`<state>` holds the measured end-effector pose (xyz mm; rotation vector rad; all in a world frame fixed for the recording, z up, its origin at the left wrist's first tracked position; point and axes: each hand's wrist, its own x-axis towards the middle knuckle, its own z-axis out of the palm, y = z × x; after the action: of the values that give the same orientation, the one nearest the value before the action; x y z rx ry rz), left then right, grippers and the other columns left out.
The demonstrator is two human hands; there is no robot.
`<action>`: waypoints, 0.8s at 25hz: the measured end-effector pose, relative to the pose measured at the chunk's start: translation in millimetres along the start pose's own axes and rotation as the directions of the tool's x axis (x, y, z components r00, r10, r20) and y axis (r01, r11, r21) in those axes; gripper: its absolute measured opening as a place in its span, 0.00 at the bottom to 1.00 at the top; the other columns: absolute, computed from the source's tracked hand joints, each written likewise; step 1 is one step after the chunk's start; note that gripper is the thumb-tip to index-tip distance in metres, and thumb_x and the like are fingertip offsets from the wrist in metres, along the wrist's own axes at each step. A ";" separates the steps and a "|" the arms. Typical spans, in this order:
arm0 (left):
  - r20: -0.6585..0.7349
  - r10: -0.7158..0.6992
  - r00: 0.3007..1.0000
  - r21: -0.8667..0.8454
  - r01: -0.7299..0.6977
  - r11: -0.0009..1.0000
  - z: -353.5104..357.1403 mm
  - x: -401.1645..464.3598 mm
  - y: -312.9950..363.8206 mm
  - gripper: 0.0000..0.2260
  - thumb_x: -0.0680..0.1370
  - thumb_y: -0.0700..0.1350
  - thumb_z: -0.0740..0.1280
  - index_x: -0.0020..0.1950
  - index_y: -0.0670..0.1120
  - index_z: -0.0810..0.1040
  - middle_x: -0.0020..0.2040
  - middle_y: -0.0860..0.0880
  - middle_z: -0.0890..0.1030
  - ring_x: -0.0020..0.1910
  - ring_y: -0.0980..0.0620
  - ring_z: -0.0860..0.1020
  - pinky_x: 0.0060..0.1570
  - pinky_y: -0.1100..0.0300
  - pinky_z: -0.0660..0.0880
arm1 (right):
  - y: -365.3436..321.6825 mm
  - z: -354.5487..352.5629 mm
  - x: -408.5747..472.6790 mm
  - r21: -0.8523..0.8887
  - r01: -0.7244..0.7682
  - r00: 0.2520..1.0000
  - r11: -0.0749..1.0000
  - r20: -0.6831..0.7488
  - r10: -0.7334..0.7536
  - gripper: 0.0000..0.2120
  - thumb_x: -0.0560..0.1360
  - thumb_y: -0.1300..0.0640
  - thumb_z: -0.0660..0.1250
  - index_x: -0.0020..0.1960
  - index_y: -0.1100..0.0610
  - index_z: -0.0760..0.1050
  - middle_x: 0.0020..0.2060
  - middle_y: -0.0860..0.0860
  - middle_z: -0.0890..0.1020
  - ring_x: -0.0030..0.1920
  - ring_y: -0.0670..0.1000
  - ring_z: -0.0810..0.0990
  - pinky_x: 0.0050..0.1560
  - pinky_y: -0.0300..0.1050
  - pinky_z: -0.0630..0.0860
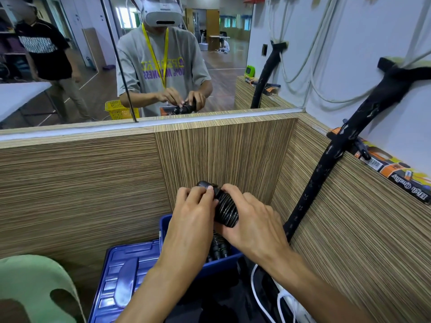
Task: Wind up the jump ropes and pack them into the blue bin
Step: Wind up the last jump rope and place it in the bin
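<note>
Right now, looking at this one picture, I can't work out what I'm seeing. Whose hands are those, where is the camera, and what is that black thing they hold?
There is no robot here. The camera sits on a person's head and looks forward and down, so the two bare arms coming in from the bottom are that person's own. The left hand and the right hand both grip a black jump rope wound into a tight bundle, the left fingers pinching near its top end. Below the hands stands a blue bin with more wound black ropes inside, and its blue lid lies beside it. Wood-patterned panels wall in the corner. Above them a mirror shows the same person from the front, wearing the headset camera.
</note>
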<state>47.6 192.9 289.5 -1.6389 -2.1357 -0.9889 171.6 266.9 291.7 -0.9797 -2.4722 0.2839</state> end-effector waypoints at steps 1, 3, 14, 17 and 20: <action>0.018 -0.059 0.998 -0.072 0.060 0.996 -1.4 1.7 0.1 0.09 0.79 0.40 0.66 0.57 0.39 0.78 0.49 0.47 0.78 0.47 0.50 0.72 0.44 0.59 0.73 | -0.2 0.2 0.5 -0.010 0.002 1.000 1.000 0.006 -0.002 0.35 0.72 0.30 0.62 0.73 0.41 0.57 0.51 0.47 0.79 0.48 0.54 0.83 0.43 0.49 0.77; 0.066 -0.084 0.994 -0.105 0.090 0.990 -0.4 3.0 -2.0 0.09 0.78 0.39 0.66 0.58 0.40 0.78 0.49 0.49 0.73 0.45 0.54 0.72 0.41 0.63 0.69 | 2.0 1.0 2.5 -0.026 -0.007 1.000 1.000 0.018 0.008 0.35 0.72 0.29 0.62 0.73 0.41 0.56 0.52 0.47 0.79 0.49 0.54 0.82 0.44 0.49 0.76; 0.092 -0.167 0.982 -0.261 0.186 0.947 40.5 3.0 -16.8 0.09 0.77 0.36 0.67 0.56 0.43 0.83 0.45 0.52 0.78 0.43 0.55 0.78 0.45 0.66 0.73 | 14.6 31.4 7.4 -0.109 -0.104 0.991 0.989 0.078 0.112 0.33 0.73 0.36 0.66 0.73 0.46 0.61 0.53 0.52 0.80 0.51 0.58 0.82 0.47 0.51 0.76; 0.090 -0.146 0.985 -0.274 0.165 0.947 45.6 3.6 -23.8 0.10 0.78 0.40 0.68 0.59 0.45 0.82 0.45 0.55 0.75 0.45 0.57 0.75 0.46 0.68 0.71 | 18.5 32.2 7.4 -0.101 -0.132 0.987 0.986 0.079 0.141 0.36 0.74 0.34 0.65 0.76 0.45 0.59 0.56 0.53 0.79 0.53 0.57 0.82 0.49 0.51 0.77; 0.071 -0.103 0.992 -0.261 0.118 0.958 41.7 9.0 -19.4 0.09 0.79 0.41 0.67 0.58 0.44 0.82 0.45 0.55 0.75 0.44 0.58 0.75 0.45 0.72 0.69 | 16.1 33.5 4.5 -0.114 -0.081 0.989 0.990 0.113 0.094 0.37 0.75 0.34 0.64 0.78 0.45 0.57 0.56 0.53 0.78 0.53 0.57 0.82 0.49 0.52 0.77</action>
<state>34.4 224.7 257.7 -1.6970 -2.2330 -1.3275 161.9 280.9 258.4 -1.1496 -2.5781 0.2439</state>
